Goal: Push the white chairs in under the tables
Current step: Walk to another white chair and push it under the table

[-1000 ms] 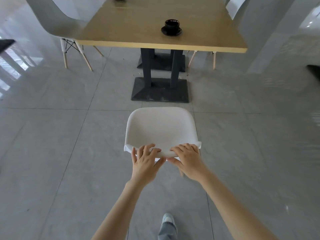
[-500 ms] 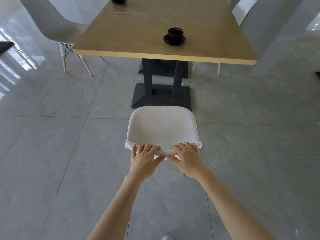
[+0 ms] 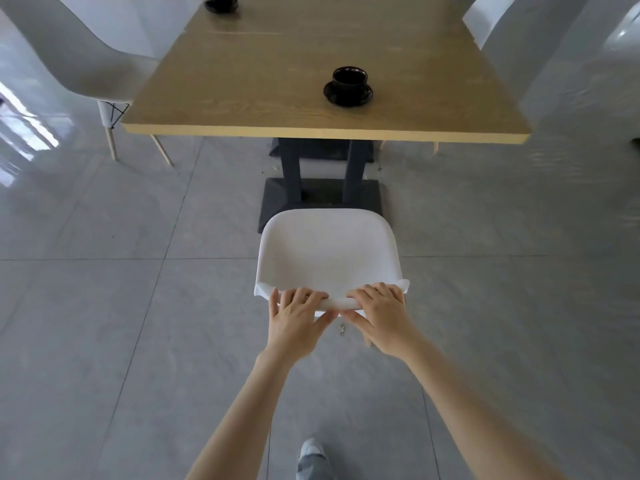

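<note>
A white plastic chair [image 3: 327, 252] stands on the grey tiled floor in front of me, its seat facing the wooden table [image 3: 263, 81]. My left hand [image 3: 298, 320] and my right hand [image 3: 382, 315] both grip the top edge of its backrest, fingers curled over the rim. The seat's front edge overlaps the table's dark pedestal base [image 3: 322, 199] in the view, short of the tabletop's near edge. The chair's legs are hidden under the seat.
A black cup on a saucer [image 3: 348, 86] sits on the table, another saucer [image 3: 221, 1] at the far end. A white chair [image 3: 86, 67] stands at the table's left side, another [image 3: 485, 19] at the far right. My shoe [image 3: 311, 452] shows below.
The chair has moved forward toward the table with both hands on its backrest. The table and its base appear closer and larger. My foot has come back into view.
</note>
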Motion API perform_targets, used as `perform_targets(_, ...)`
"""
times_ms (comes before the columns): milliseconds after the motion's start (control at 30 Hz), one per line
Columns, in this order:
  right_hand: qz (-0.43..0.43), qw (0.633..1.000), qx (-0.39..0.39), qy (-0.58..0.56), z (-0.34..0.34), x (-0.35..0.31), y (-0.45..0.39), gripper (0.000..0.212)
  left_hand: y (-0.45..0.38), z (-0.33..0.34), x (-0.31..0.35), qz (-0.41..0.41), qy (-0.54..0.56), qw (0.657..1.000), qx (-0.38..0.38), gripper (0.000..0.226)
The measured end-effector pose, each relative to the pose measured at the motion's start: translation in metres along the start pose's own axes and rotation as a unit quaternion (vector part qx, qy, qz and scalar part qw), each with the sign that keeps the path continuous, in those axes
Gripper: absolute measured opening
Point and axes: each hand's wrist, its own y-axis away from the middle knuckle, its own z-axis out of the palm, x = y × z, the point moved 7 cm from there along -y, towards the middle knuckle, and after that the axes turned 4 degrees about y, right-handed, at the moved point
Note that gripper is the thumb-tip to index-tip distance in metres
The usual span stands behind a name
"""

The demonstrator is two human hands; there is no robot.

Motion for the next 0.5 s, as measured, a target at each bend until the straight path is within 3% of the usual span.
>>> perform_targets(500,0.012,1.000,0.011,-0.005,-0.013,0.014,-0.072,0.041,-0.076,-0.019,-0.007,0.009,0.007,1.000,-0.019,0.036)
